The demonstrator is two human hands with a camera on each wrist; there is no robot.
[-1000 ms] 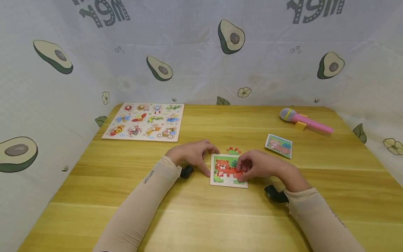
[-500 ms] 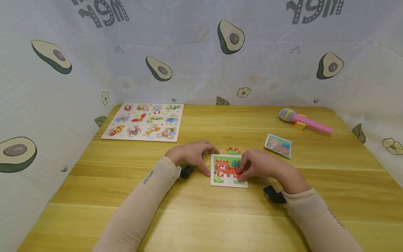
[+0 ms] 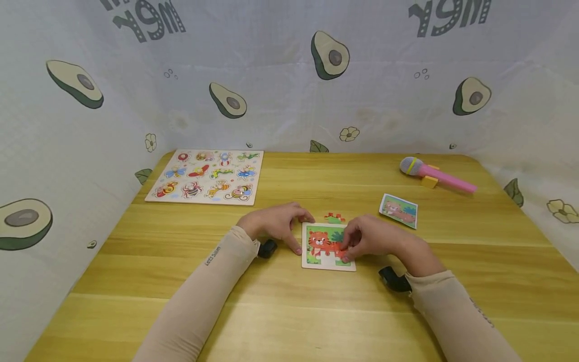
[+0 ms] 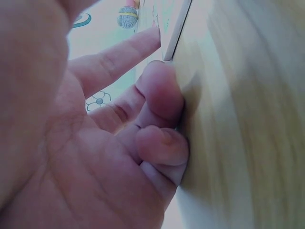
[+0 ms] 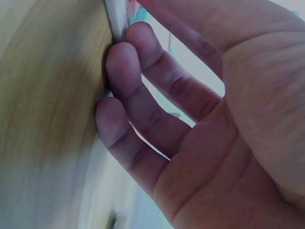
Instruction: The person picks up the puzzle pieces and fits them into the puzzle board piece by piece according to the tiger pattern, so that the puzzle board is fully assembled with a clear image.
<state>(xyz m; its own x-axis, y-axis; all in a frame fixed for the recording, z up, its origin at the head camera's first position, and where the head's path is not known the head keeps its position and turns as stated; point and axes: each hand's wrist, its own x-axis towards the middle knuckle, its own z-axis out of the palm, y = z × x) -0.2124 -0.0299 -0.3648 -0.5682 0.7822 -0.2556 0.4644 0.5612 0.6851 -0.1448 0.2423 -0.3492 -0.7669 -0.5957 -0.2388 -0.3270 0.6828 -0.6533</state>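
Note:
A square tiger jigsaw puzzle board [image 3: 316,266] lies flat on the table, with a pale notched gap at its lower middle. My left hand [image 3: 276,222] holds its left side, thumb at the left edge and index finger at the far left corner. In the left wrist view, other fingers [image 4: 164,93] of that hand curl against the tabletop. My right hand [image 3: 373,236] pinches a red tiger-body puzzle piece [image 3: 336,247] at the board's right side; the fingers partly hide it. A loose red-and-green puzzle piece [image 3: 334,218] lies just beyond the board's far edge.
A tiger picture card [image 3: 399,210] lies right of the board. Farther back are a pink toy microphone [image 3: 445,178] on a yellow block [image 3: 429,182] and, at left, an insect peg puzzle [image 3: 205,178]. Avocado-print cloth [image 3: 280,65] hangs round the wooden table [image 3: 289,311].
My right fingers have shifted slightly over the board's right side, uncovering more of the green plant picture. The left hand and the loose piece stay put.

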